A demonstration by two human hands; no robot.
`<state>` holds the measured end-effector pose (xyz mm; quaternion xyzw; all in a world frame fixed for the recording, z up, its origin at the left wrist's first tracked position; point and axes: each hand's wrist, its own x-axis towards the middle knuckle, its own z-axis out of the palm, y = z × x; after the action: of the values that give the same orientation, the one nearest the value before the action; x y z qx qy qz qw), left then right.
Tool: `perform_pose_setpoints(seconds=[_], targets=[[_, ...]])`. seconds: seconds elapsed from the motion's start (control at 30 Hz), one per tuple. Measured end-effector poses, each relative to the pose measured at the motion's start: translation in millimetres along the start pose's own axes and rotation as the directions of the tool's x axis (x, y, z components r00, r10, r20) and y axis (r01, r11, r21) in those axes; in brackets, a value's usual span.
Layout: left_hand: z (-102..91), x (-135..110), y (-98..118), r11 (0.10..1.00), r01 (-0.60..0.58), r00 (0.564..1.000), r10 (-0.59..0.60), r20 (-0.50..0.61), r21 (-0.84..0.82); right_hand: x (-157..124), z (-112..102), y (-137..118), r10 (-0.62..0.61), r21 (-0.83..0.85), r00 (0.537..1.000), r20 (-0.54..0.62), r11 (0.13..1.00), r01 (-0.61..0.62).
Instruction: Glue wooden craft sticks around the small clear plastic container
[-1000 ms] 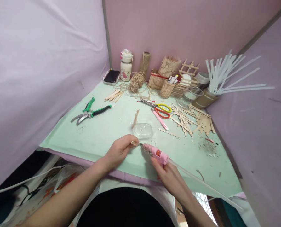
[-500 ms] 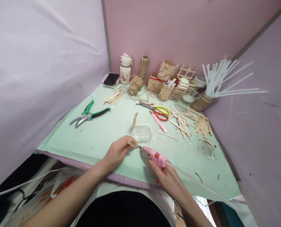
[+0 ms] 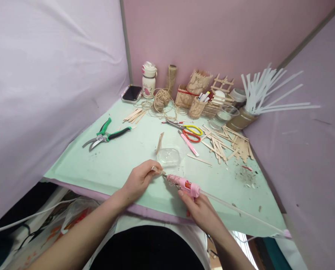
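Note:
My left hand pinches a small piece of wooden craft stick near the front of the table. My right hand is wrapped round a pink hot glue gun, with a long glue stick running out of its back. The gun's nozzle meets the end of the wooden piece, or comes very near it. Just beyond my hands lies a clear plastic container. A flat wooden piece stands upright at its left side.
Pruning shears lie at the left. Scissors, a pink pen-like tool and scattered craft sticks spread across the right. Along the back stand a bottle, a twine ball, a clear cup and a holder of white strips.
Both hands keep their grip and place. The glue gun has shifted very slightly, its rear end tilting a little lower, and the view has moved by a hair.

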<state>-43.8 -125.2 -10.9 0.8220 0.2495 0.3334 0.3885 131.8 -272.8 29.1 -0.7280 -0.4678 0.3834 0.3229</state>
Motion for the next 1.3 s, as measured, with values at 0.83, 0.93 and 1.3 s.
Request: perform_pose_setpoints(seconds=[0.83, 0.93, 1.3], targets=[[0.3, 0, 1, 1.0, -0.019, 1.0, 0.018, -0.014, -0.003, -1, 4, -5, 0.013, -0.025, 0.999, -0.049, 1.0, -0.014], [0.2, 0, 1, 1.0, -0.025, 1.0, 0.025, -0.016, -0.002, -1, 4, -6, 0.021, -0.037, 0.998, -0.06, 0.999, -0.023], [0.0, 0, 1, 1.0, -0.028, 0.999, 0.028, -0.015, 0.0, -1, 9, -5, 0.006, -0.037, 0.994, -0.105, 0.999, -0.009]])
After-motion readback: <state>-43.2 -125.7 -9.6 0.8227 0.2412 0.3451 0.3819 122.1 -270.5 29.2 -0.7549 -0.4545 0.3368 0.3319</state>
